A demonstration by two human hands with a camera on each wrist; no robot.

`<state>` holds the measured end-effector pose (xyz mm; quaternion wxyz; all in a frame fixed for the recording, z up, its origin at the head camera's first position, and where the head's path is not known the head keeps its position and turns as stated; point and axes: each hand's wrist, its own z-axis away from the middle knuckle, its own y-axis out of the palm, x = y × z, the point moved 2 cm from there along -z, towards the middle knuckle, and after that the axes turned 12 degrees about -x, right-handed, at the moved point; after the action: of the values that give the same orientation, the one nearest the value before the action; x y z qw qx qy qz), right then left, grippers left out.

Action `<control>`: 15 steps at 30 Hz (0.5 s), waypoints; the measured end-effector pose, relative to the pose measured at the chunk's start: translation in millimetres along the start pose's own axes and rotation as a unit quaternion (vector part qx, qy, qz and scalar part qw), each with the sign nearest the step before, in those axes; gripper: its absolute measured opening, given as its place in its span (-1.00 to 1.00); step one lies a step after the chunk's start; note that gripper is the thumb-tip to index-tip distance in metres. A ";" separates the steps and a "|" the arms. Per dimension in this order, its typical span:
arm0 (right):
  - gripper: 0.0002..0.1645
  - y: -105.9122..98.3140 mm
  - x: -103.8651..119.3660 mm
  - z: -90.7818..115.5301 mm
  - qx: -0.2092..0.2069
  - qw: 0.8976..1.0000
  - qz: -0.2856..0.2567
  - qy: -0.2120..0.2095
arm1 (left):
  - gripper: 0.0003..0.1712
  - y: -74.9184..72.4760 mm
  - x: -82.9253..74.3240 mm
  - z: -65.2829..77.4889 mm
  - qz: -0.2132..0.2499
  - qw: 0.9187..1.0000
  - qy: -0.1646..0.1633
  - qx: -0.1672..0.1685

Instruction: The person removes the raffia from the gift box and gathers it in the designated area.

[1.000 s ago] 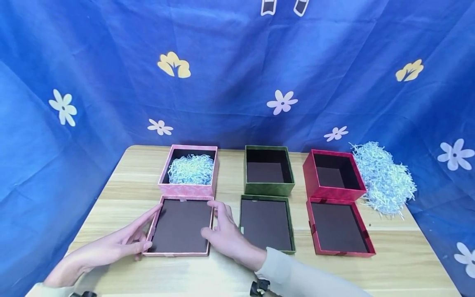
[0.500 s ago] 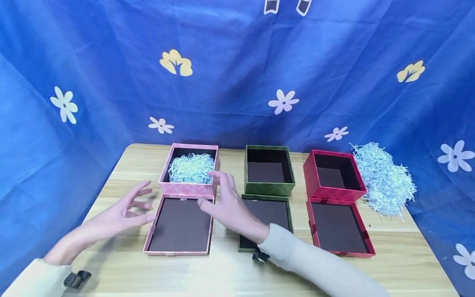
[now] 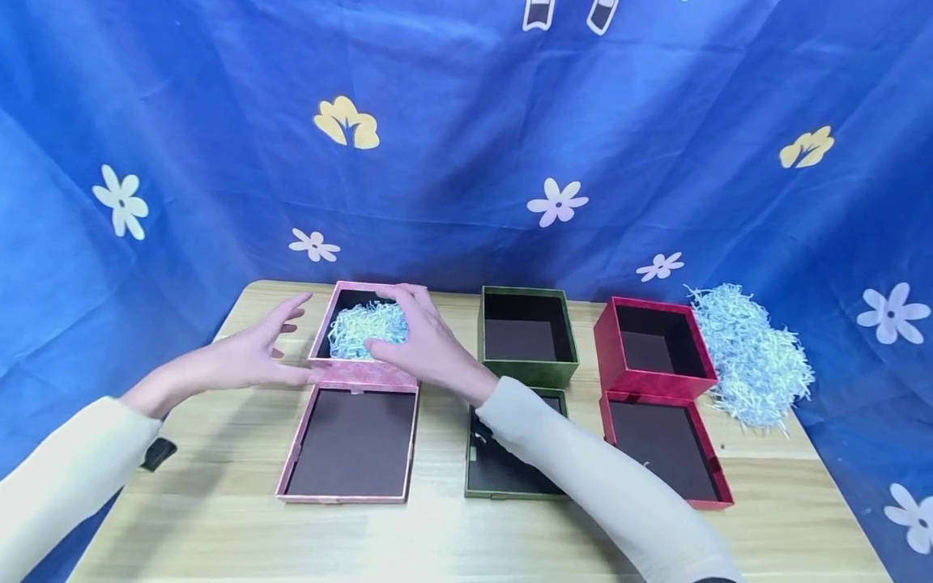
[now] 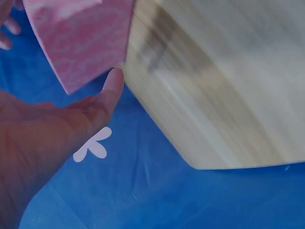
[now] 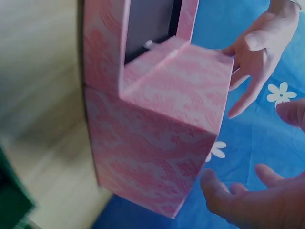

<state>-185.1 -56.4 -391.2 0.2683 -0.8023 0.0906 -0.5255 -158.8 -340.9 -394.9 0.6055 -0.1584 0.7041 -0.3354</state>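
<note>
A pink patterned box (image 3: 364, 372) stands open-topped at the back left, with pale blue shredded paper (image 3: 360, 330) inside. In front of it lies its pink lid (image 3: 348, 445), dark inside facing up. My left hand (image 3: 240, 354) is at the box's left side, fingers spread and holding nothing; in the left wrist view its thumb overlaps the lower edge of the pink wall (image 4: 88, 43). From the right, my right hand (image 3: 430, 336) reaches over the box's right side, its fingers curved and apart. In the right wrist view, this hand (image 5: 257, 198) is close to the box wall (image 5: 147, 152), hiding none of it.
A green box (image 3: 528, 372) and a red box (image 3: 659, 380) stand to the right, their lids in front. My right sleeve (image 3: 576, 461) crosses above the green lid (image 3: 503, 478). A pile of blue shredded paper (image 3: 754, 356) lies at the right back edge, near a blue curtain (image 3: 452, 202).
Both hands have let go of the pink lid's sides and moved away from me to either side of the pink box. The boxes and lids stay in about the same places.
</note>
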 end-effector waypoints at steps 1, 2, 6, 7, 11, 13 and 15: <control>-0.07 1.9 0.7 -4.1 0.011 1.000 0.007 -0.008 | 0.45 -0.5 1.3 -5.5 0.000 1.000 -0.003 0.007; -0.09 3.7 1.6 -8.2 0.021 1.000 0.010 -0.017 | 0.47 -1.3 2.3 -10.5 0.000 1.000 -0.004 0.013; -0.12 11.6 2.6 -25.2 0.062 0.997 0.034 -0.045 | 0.55 -5.8 5.0 -27.9 -0.002 0.999 -0.010 0.047; -0.10 13.5 2.7 -29.1 0.075 0.995 0.048 -0.048 | 0.56 -7.0 5.1 -31.7 -0.003 0.998 -0.010 0.059; -0.02 21.4 4.1 -43.0 0.153 0.980 0.122 -0.040 | 0.58 -12.5 2.7 -45.5 -0.023 0.994 -0.010 0.106; 0.02 25.7 6.2 -48.9 0.188 0.969 0.157 -0.028 | 0.59 -13.6 3.5 -51.9 -0.031 0.992 -0.013 0.125; 0.07 31.6 7.5 -53.9 0.212 0.960 0.182 -0.004 | 0.61 -13.8 4.9 -57.7 -0.038 0.989 -0.012 0.140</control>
<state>-225.6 -104.3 -385.5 0.5239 -0.6987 0.1208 -0.4720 -217.7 -337.8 -387.0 0.6169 -0.1023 0.6363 -0.4519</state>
